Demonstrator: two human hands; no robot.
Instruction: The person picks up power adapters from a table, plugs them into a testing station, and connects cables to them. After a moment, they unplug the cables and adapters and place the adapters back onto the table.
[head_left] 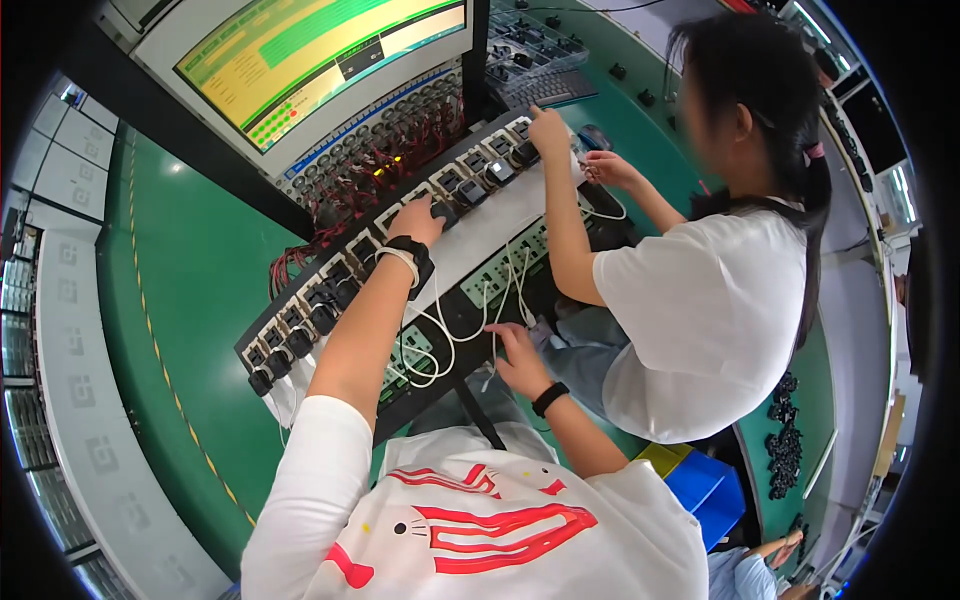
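My left hand (418,222), with a black band and a pale bracelet at its wrist, reaches to the long row of sockets. Its fingers close on a black power adapter (443,213) seated in that row. Lower down, my right hand (522,362) is held beside the white cables (440,335), fingers apart and index finger stretched toward a hanging cable. I make out nothing held in it. Green socket panels (411,352) with white plugs sit below the white ledge. More black adapters (322,312) fill the left part of the row.
A co-worker (700,300) in a white shirt sits close on my right, both hands at the row's far end. Behind the row stand a lit monitor (330,65) and a panel with red wires (345,185). A keyboard (550,88) and blue bin (708,492) are on the right.
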